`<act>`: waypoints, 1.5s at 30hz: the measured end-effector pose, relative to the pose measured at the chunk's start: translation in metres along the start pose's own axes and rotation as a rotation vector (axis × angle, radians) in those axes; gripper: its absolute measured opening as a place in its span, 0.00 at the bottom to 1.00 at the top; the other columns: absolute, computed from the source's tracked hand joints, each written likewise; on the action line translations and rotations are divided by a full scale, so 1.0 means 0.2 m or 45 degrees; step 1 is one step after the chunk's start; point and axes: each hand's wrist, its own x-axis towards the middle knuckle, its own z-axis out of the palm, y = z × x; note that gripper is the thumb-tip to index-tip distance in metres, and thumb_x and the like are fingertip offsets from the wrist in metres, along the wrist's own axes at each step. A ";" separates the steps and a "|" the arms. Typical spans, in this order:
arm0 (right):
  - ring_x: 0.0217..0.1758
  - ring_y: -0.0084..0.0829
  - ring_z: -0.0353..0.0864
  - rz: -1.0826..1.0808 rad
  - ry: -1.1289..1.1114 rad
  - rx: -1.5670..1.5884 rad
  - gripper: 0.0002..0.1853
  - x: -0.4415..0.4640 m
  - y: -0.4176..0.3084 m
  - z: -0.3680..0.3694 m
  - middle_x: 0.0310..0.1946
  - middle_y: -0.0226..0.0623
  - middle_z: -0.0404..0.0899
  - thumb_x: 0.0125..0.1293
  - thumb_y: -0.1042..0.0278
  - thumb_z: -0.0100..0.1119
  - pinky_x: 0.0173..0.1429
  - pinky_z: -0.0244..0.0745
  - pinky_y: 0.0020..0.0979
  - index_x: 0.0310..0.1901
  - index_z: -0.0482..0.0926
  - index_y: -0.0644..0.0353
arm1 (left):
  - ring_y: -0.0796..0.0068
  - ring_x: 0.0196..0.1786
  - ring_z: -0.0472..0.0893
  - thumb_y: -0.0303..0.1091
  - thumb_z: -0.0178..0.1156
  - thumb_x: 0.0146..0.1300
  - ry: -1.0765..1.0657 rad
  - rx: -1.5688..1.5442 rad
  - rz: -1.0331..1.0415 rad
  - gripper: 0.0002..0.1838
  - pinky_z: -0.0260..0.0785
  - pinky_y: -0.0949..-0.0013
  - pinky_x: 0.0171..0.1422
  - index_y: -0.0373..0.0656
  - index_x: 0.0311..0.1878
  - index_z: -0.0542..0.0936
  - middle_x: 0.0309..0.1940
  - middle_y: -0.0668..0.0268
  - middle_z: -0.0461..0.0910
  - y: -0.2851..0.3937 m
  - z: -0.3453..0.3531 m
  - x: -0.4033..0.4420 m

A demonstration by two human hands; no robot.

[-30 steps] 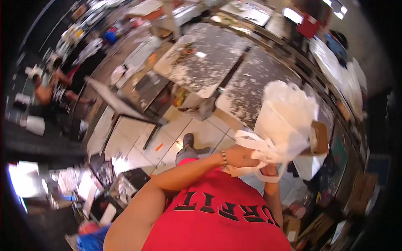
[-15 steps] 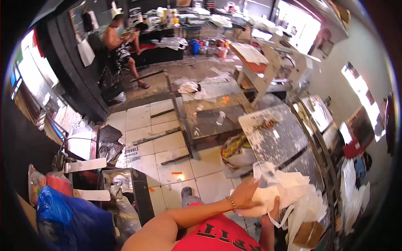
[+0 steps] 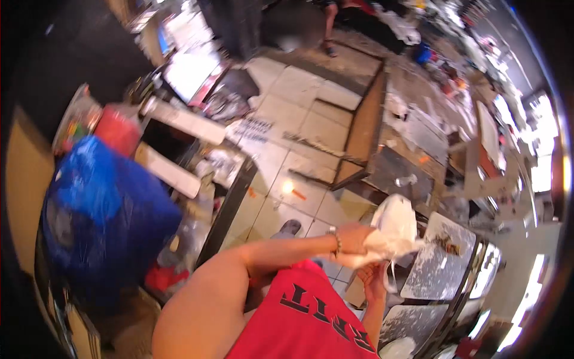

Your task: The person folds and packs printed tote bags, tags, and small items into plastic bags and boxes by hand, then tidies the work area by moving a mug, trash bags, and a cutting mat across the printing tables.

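A bunch of thin white fabric (image 3: pixel 394 221) with a narrow strap loop hangs in front of me, like a soft cloth bag. My left hand (image 3: pixel 354 240), with a bead bracelet at the wrist, is closed on its near side. Lower down, my right hand (image 3: pixel 374 280) has its fingers curled at the bottom of the fabric near the strap; the fabric partly covers them. Motion blurs both hands a little.
A speckled worn board (image 3: pixel 439 254) lies at my right. A large blue plastic bag (image 3: pixel 107 209) and an open dark box edge (image 3: pixel 230 203) stand at my left. A wooden frame (image 3: pixel 366 113) rises ahead above the tiled floor (image 3: pixel 293 161). Another person's leg (image 3: pixel 330 27) shows at the back.
My view has turned left and tilted, bringing the blue bag further in. Both hands have come off the pile at the right, carrying a smaller bunch of white fabric.
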 end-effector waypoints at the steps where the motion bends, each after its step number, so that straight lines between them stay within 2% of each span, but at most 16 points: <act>1: 0.50 0.33 0.81 0.126 0.048 -0.410 0.31 -0.03 -0.07 0.11 0.51 0.37 0.80 0.70 0.42 0.59 0.55 0.76 0.34 0.62 0.72 0.59 | 0.46 0.47 0.83 0.43 0.67 0.48 0.134 0.051 -0.075 0.35 0.75 0.48 0.51 0.43 0.62 0.73 0.43 0.49 0.84 -0.05 -0.07 -0.04; 4: 0.52 0.32 0.80 -0.008 -0.135 -1.526 0.32 0.13 -0.08 -0.05 0.52 0.38 0.80 0.68 0.42 0.61 0.58 0.74 0.34 0.62 0.73 0.61 | 0.48 0.45 0.84 0.40 0.64 0.52 0.430 0.213 -0.325 0.30 0.75 0.47 0.49 0.44 0.61 0.74 0.39 0.52 0.85 -0.14 -0.30 -0.18; 7: 0.62 0.38 0.75 -0.332 -0.014 -0.959 0.41 0.26 -0.20 0.32 0.63 0.42 0.72 0.67 0.38 0.60 0.64 0.71 0.37 0.71 0.63 0.59 | 0.51 0.38 0.85 0.36 0.61 0.54 0.509 0.357 -0.542 0.26 0.75 0.50 0.44 0.50 0.59 0.76 0.33 0.58 0.85 -0.13 -0.33 -0.32; 10: 0.71 0.43 0.67 0.058 -0.439 -0.266 0.42 0.58 -0.29 0.31 0.69 0.43 0.65 0.70 0.36 0.54 0.70 0.67 0.45 0.75 0.55 0.56 | 0.53 0.36 0.85 0.36 0.61 0.55 0.108 0.439 -0.193 0.20 0.76 0.52 0.42 0.56 0.54 0.78 0.31 0.60 0.84 -0.07 -0.13 -0.32; 13: 0.66 0.43 0.73 0.264 -0.744 -0.601 0.38 0.78 -0.31 0.34 0.67 0.43 0.70 0.69 0.42 0.56 0.68 0.72 0.46 0.72 0.61 0.59 | 0.54 0.37 0.85 0.38 0.62 0.56 0.354 0.405 0.074 0.16 0.76 0.53 0.42 0.59 0.49 0.79 0.30 0.61 0.84 0.04 0.05 -0.33; 16: 0.62 0.43 0.77 0.348 -0.881 -0.609 0.40 0.71 -0.33 0.66 0.62 0.44 0.75 0.64 0.40 0.60 0.65 0.75 0.44 0.69 0.65 0.60 | 0.57 0.37 0.84 0.41 0.65 0.55 0.651 0.291 -0.157 0.16 0.75 0.53 0.42 0.56 0.47 0.79 0.28 0.64 0.82 0.07 0.11 -0.40; 18: 0.58 0.43 0.80 0.457 -0.720 -0.522 0.35 0.63 -0.30 0.81 0.57 0.45 0.78 0.67 0.43 0.57 0.59 0.78 0.45 0.64 0.70 0.65 | 0.53 0.48 0.80 0.48 0.70 0.50 1.139 0.496 -0.193 0.27 0.71 0.48 0.48 0.51 0.52 0.75 0.43 0.61 0.78 0.03 0.20 -0.44; 22: 0.54 0.41 0.83 0.677 -0.986 -0.650 0.27 0.70 -0.13 0.71 0.54 0.45 0.81 0.73 0.51 0.48 0.60 0.78 0.41 0.63 0.71 0.66 | 0.45 0.59 0.76 0.54 0.76 0.39 1.497 0.521 -0.496 0.55 0.66 0.40 0.57 0.55 0.72 0.61 0.59 0.54 0.75 0.13 0.40 -0.56; 26: 0.58 0.40 0.81 1.010 -1.028 -0.799 0.30 0.59 -0.03 0.85 0.56 0.41 0.81 0.73 0.41 0.48 0.63 0.75 0.43 0.65 0.72 0.57 | 0.46 0.56 0.80 0.51 0.77 0.36 1.094 -0.113 -0.807 0.67 0.69 0.42 0.58 0.57 0.80 0.48 0.58 0.47 0.78 0.17 0.47 -0.68; 27: 0.59 0.40 0.80 0.914 -1.004 -0.903 0.33 0.55 0.01 0.88 0.59 0.41 0.79 0.74 0.37 0.46 0.65 0.74 0.43 0.67 0.69 0.56 | 0.46 0.47 0.83 0.48 0.76 0.35 1.118 -0.146 -0.837 0.65 0.73 0.47 0.53 0.56 0.79 0.50 0.47 0.47 0.83 0.17 0.47 -0.74; 30: 0.66 0.37 0.74 0.987 -1.074 -0.977 0.35 0.68 0.15 0.86 0.65 0.39 0.74 0.75 0.36 0.42 0.70 0.70 0.44 0.70 0.66 0.57 | 0.44 0.42 0.83 0.45 0.77 0.32 1.227 -0.213 -0.880 0.66 0.76 0.53 0.47 0.55 0.78 0.52 0.41 0.48 0.84 0.07 0.51 -0.86; 32: 0.67 0.39 0.72 0.782 -1.268 -1.068 0.36 0.82 0.32 0.82 0.63 0.40 0.74 0.71 0.37 0.52 0.71 0.65 0.41 0.70 0.65 0.55 | 0.43 0.44 0.83 0.45 0.78 0.30 1.406 -0.207 -0.905 0.64 0.76 0.51 0.50 0.54 0.77 0.56 0.39 0.46 0.84 -0.04 0.58 -0.98; 36: 0.64 0.35 0.72 -0.195 -1.602 -2.031 0.31 0.72 0.32 0.94 0.61 0.45 0.74 0.68 0.47 0.62 0.63 0.67 0.35 0.64 0.71 0.61 | 0.42 0.46 0.83 0.46 0.79 0.31 1.527 -0.131 -1.256 0.64 0.76 0.51 0.53 0.54 0.76 0.56 0.42 0.44 0.83 -0.44 0.76 -1.47; 40: 0.42 0.30 0.83 -0.070 -1.379 -2.042 0.20 0.78 0.57 0.88 0.36 0.38 0.84 0.67 0.53 0.65 0.48 0.76 0.32 0.47 0.83 0.63 | 0.44 0.50 0.83 0.50 0.79 0.33 1.347 -0.211 -1.637 0.62 0.76 0.51 0.56 0.53 0.76 0.57 0.47 0.46 0.83 -0.67 1.04 -2.07; 42: 0.34 0.29 0.82 -0.281 -1.363 -2.051 0.18 0.76 0.85 0.90 0.29 0.39 0.84 0.66 0.55 0.66 0.41 0.76 0.31 0.40 0.84 0.66 | 0.47 0.55 0.82 0.51 0.82 0.26 1.264 -0.470 -1.828 0.68 0.74 0.55 0.61 0.49 0.76 0.57 0.52 0.47 0.82 -0.72 1.14 -2.32; 45: 0.28 0.30 0.82 -0.393 -1.442 -1.941 0.17 0.71 1.44 0.99 0.24 0.45 0.82 0.64 0.58 0.66 0.36 0.75 0.32 0.34 0.84 0.69 | 0.49 0.64 0.76 0.51 0.81 0.29 1.050 -0.518 -2.095 0.66 0.70 0.57 0.67 0.51 0.76 0.57 0.63 0.47 0.74 -0.80 1.32 -2.60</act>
